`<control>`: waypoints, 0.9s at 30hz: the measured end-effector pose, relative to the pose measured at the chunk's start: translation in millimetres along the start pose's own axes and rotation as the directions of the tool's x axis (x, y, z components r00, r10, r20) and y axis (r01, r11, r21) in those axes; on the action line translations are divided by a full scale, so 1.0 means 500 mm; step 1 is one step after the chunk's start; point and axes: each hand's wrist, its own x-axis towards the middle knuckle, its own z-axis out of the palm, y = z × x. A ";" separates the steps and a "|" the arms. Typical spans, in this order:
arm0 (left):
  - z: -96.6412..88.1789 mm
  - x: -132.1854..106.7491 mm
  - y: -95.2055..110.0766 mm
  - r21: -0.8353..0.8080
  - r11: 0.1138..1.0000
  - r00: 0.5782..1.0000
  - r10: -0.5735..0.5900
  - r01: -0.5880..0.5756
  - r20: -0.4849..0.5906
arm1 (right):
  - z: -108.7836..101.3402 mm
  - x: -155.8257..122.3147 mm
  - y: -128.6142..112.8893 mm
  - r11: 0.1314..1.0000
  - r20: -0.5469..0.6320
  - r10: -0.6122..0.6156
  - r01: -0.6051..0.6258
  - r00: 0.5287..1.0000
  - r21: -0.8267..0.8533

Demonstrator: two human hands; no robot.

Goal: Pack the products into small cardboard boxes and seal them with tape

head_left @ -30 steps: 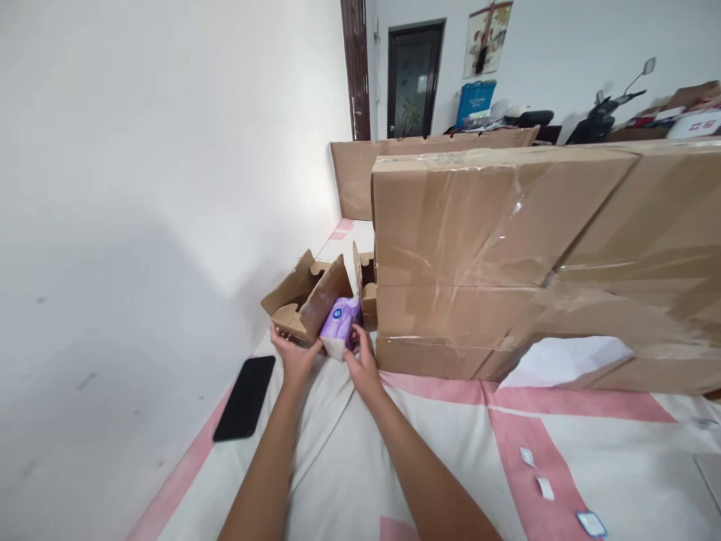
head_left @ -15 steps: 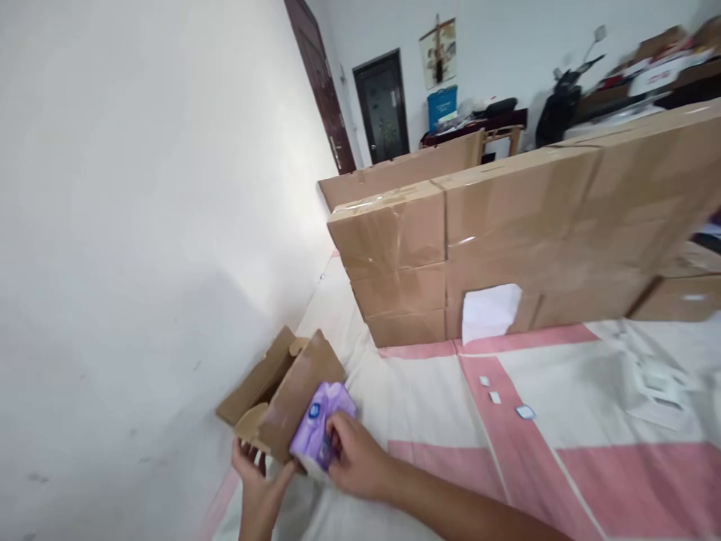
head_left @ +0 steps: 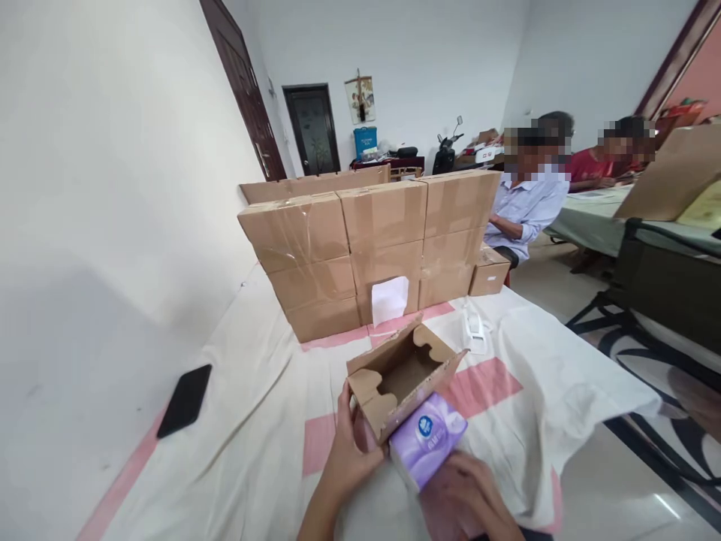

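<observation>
Lying at the lower centre of the frame, a purple tissue pack [head_left: 429,437], outside the brown carton [head_left: 420,391] and close along its near wall, with the blue emblem facing up. Looks light, soft and easily squashed; likely slick from thin film wrap. Best taken across the long sides with flat fingers and little force, so as not to dent or crumple.

Just above the pack in the frame, the carton with flaps raised and rounded tabs showing. Probably light too, stiff in the walls, bendier at the flaps; better held low by a corner than by a raised edge.

At lower centre, the left hand [head_left: 348,466], cupped round the carton's left end, with thumb well apart from fingers and cardboard gripped between. Right of that, the right hand [head_left: 478,488], blurred, with fingers bent at the pack's near side; cannot tell whether pinching or merely resting.

Beyond the carton, a white dispenser [head_left: 474,332] right of centre and stacked boxes [head_left: 383,218] across the middle.
</observation>
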 end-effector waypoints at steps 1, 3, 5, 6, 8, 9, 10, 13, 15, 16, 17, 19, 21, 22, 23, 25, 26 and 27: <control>0.007 -0.004 -0.006 -0.007 1.000 1.000 0.009 -0.009 0.001 | -0.001 -0.004 0.002 1.000 -0.041 0.000 -0.002 0.999 -0.029; 0.015 -0.016 -0.015 -0.018 0.999 0.999 0.031 -0.031 -0.012 | 0.010 0.008 -0.001 0.995 -0.101 -0.018 0.008 0.995 -0.097; 0.021 -0.030 -0.014 -0.014 0.998 0.998 0.054 -0.054 -0.025 | 0.033 0.039 -0.006 0.981 -0.122 -0.068 0.044 0.990 -0.187; 0.024 -0.036 -0.009 -0.004 0.998 0.997 0.066 -0.066 -0.037 | 0.045 0.057 -0.009 0.975 -0.128 -0.087 0.059 0.988 -0.213; 0.026 -0.050 0.004 0.036 0.996 0.993 0.089 -0.086 -0.081 | 0.062 0.090 -0.011 0.973 -0.160 -0.138 0.104 0.977 -0.206; 0.025 -0.057 0.011 0.063 0.994 0.989 0.100 -0.094 -0.107 | 0.063 0.103 -0.010 0.981 -0.179 -0.150 0.124 0.972 -0.152; 0.023 -0.066 0.017 0.089 0.991 0.985 0.111 -0.100 -0.133 | 0.058 0.113 -0.008 0.989 -0.205 -0.141 0.131 0.968 -0.063; 0.006 -0.092 0.026 0.148 0.985 0.980 0.116 -0.093 -0.161 | 0.014 0.129 -0.005 0.908 -0.238 0.093 0.016 0.967 0.419; -0.005 -0.106 0.027 0.184 0.979 0.980 0.117 -0.086 -0.163 | -0.028 0.132 -0.010 0.640 -0.130 0.353 -0.138 0.927 0.756; -0.009 -0.111 0.030 0.213 0.973 0.976 0.125 -0.086 -0.176 | -0.050 0.134 -0.015 0.471 -0.051 0.448 -0.187 0.893 0.862; -0.011 -0.114 0.034 0.259 0.961 0.969 0.148 -0.093 -0.199 | -0.072 0.135 -0.022 0.320 0.014 0.509 -0.205 0.861 0.925; -0.012 -0.117 0.054 0.405 0.905 0.935 0.249 -0.132 -0.252 | -0.110 0.138 -0.037 0.124 0.069 0.562 -0.167 0.824 0.978; -0.010 -0.115 0.086 0.582 0.792 0.890 0.386 -0.186 -0.242 | -0.139 0.141 -0.051 0.023 0.075 0.578 -0.108 0.813 0.994; -0.010 -0.113 0.105 0.657 0.723 0.870 0.448 -0.215 -0.208 | -0.150 0.143 -0.057 -0.017 0.074 0.583 -0.079 0.809 0.997; -0.009 -0.110 0.122 0.712 0.659 0.856 0.490 -0.242 -0.163 | -0.159 0.144 -0.063 -0.050 0.070 0.588 -0.050 0.806 0.998; -0.011 -0.103 0.153 0.766 0.571 0.855 0.516 -0.295 -0.055 | -0.171 0.149 -0.071 -0.093 0.053 0.579 0.001 0.814 0.996; -0.011 -0.100 0.164 0.771 0.547 0.860 0.510 -0.327 0.004 | -0.175 0.152 -0.074 -0.099 0.039 0.562 0.020 0.826 0.995; -0.012 -0.098 0.173 0.767 0.532 0.865 0.499 -0.359 0.059 | -0.179 0.156 -0.077 -0.090 0.023 0.538 0.030 0.843 0.996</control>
